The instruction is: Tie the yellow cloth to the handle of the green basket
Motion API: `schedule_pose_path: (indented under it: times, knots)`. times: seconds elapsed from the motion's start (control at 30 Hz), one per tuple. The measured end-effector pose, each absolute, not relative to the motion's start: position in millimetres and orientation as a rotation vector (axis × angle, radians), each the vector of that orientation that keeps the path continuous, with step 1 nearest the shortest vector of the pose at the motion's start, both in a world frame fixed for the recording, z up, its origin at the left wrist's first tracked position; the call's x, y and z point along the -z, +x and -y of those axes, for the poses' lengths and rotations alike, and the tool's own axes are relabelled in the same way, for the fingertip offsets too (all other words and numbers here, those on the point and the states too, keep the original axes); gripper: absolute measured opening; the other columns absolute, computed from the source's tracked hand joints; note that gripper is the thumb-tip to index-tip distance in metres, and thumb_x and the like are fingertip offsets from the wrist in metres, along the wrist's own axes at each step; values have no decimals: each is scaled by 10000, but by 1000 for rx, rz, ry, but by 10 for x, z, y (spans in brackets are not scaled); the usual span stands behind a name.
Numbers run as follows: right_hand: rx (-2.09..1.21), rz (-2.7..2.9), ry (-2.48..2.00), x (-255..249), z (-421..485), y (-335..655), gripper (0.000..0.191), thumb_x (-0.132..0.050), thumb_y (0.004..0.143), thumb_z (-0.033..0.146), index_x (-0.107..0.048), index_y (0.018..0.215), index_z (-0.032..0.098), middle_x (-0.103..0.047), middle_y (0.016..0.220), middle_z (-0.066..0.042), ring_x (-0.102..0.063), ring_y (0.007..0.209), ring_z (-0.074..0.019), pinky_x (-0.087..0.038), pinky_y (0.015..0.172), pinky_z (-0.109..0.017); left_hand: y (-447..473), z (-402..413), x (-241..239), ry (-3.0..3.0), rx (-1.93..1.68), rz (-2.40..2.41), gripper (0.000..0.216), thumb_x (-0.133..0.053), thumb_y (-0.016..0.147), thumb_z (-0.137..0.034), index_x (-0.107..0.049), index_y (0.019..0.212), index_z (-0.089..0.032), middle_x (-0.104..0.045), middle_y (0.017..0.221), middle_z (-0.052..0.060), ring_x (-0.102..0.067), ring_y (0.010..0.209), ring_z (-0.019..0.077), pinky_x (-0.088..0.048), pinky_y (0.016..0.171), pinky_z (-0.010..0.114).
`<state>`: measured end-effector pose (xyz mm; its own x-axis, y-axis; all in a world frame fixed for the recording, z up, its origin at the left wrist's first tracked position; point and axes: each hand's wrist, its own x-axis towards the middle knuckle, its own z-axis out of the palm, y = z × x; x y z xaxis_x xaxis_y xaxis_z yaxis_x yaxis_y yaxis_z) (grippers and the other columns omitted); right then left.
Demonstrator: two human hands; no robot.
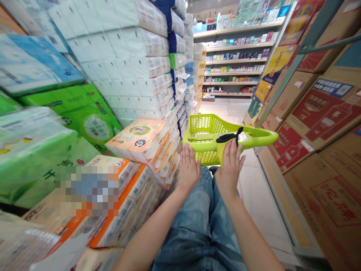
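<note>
A lime-green shopping basket (203,124) with perforated sides and a long handle (262,137) stretching right is in front of my knees. My left hand (189,167) lies with straight fingers at the basket's near left side, its fingertips at the rim. On the near side, my right hand (229,169) rests its outstretched fingers over a yellow piece (221,152) with a black strap (229,136); I cannot tell what it is. Neither palm shows, and no grip is visible. Part of the yellow piece is hidden behind the right fingers.
Tissue packs (138,137) are stacked high on the left, with white packs (121,52) behind. Cardboard cartons (318,105) fill a metal-framed rack (290,71) on the right. A narrow tiled aisle (251,188) leads to shelves (234,60) of small boxes.
</note>
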<state>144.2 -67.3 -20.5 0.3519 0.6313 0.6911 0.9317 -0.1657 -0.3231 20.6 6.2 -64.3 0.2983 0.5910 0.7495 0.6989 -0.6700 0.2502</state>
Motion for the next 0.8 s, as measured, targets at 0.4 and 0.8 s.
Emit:
schedule_pose_path:
  times: [0.4,0.8]
  knots:
    - [532,1726,-1747,190,622,1151,717,-349,857,40,-269,1554,190,-403,1569,-75,-153,1526,-218,-45,1220,-575,194,-109,714,-2445,1324,1205,735,-370,996,-228,76,1574,-142,-119,1642,204,-92,1518,309,-297,1195,540]
    - [500,1414,-1848,206,552,1067,731,-355,887,97,-133,1583,133,-273,1619,-143,-60,1536,-282,-148,1192,-628,204,-96,700,-2426,1318,1216,741,-365,1011,-262,110,1563,-126,-128,1635,230,-70,1522,299,-298,1182,564]
